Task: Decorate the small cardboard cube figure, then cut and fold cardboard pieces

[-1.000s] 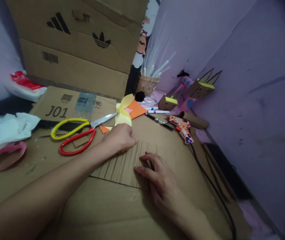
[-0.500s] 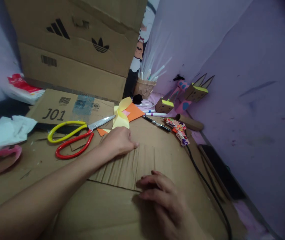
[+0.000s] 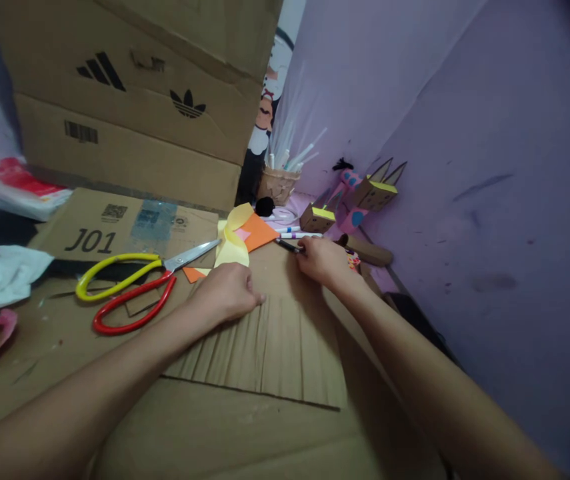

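Observation:
A ridged, creased piece of cardboard (image 3: 285,360) lies flat in front of me. My left hand (image 3: 227,290) is closed at its far edge, knuckles up and thumb stretched over the ridges; the other fingertips are hidden. Farther back, my right hand (image 3: 325,259) reaches out with its fingers closed around the black pen (image 3: 289,246), whose one end sticks out to the left. Just beyond my left hand are curled yellow paper (image 3: 235,237) and an orange paper piece (image 3: 259,232). Scissors (image 3: 165,267) with one yellow and one red handle lie left of it.
Cardboard (image 3: 215,440) covers the table. At the back stand a large box (image 3: 129,147) and a cup (image 3: 279,185) of sticks. A flat J01 box (image 3: 99,230) lies left. Small cardboard animal figures (image 3: 317,218) stand by the wall; my right arm mostly hides a patterned glue gun (image 3: 353,261).
My right hand has moved from the cardboard's near right side forward to the black pen and closed on it. My left hand stays on the cardboard. The view has shifted slightly.

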A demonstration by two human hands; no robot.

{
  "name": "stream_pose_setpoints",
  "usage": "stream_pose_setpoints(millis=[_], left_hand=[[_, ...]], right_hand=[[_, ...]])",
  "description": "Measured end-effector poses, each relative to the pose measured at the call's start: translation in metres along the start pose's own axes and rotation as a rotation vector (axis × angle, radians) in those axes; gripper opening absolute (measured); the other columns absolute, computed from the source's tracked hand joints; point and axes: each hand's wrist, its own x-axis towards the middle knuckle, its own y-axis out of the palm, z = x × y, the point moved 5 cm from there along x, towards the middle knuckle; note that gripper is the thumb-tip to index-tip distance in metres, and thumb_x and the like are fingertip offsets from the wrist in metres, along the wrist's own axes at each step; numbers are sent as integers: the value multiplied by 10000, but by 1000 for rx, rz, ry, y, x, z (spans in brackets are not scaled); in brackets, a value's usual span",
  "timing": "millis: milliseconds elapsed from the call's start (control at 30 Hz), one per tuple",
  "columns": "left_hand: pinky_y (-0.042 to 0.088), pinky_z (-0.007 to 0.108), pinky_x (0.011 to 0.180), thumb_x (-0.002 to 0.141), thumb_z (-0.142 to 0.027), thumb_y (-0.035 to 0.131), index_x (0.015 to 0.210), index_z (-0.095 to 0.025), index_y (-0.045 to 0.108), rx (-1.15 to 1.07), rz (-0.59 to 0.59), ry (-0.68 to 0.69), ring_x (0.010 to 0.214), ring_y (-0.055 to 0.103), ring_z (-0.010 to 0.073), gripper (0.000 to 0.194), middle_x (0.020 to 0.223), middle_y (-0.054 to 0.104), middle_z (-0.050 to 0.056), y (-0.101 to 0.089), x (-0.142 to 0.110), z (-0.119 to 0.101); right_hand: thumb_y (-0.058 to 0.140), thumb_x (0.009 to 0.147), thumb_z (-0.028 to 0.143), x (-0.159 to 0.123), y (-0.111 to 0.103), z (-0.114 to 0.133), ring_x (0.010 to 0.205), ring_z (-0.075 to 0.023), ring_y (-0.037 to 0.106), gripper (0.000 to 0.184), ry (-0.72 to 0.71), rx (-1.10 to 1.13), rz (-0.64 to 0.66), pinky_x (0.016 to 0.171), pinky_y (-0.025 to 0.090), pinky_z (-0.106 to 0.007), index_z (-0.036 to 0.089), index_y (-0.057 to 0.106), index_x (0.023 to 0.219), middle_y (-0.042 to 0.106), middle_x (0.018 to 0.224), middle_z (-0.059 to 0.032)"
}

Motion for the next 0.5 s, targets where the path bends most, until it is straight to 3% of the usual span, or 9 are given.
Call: stream_pose_setpoints(millis=[133, 267, 367, 433, 500], left_hand=[[296, 270, 493, 637, -502, 592, 601, -213, 576, -21, 11, -1, 612, 553, 191, 292, 651, 624, 35, 1, 1, 1], [311, 272, 474, 650, -492, 583, 608, -217, 568, -50, 40, -21, 544, 557, 186, 278, 583, 613, 23, 3, 1, 3], [313, 264, 440, 668, -494, 564, 641, -223, 572, -81, 88, -43, 417, 525, 160, 272, 469, 580, -7, 6, 1, 5], [307, 260, 419, 680, -497, 548, 653, -223, 570, -93, 111, -55, 364, 506, 146, 276, 430, 567, -18, 8, 1, 5], [304, 260, 409, 683, -509, 540, 650, -219, 567, -93, 122, -62, 348, 500, 142, 293, 423, 567, -18, 9, 1, 6]], right_hand=[[493, 744, 160, -1, 2, 9, 847, -307, 621, 286, -51, -61, 20, 658, 423, -343, 130, 603, 1006, 675, 908, -168], [470, 735, 177, -25, -26, 5, 705, -240, 611, 284, -40, 17, -45, 615, 414, -314, 185, 565, 1003, 656, 764, -74], [470, 701, 219, -58, -47, -4, 555, -147, 536, 229, 29, 690, -147, 512, 395, -255, 201, 558, 912, 579, 690, -14], [406, 698, 237, -79, -41, -7, 431, -117, 465, 295, 125, 1170, -53, 407, 356, -241, 195, 558, 947, 535, 636, 0], [354, 710, 253, -98, -28, -4, 414, -127, 486, 349, 239, 1491, 32, 388, 384, -252, 184, 570, 974, 539, 609, -8]])
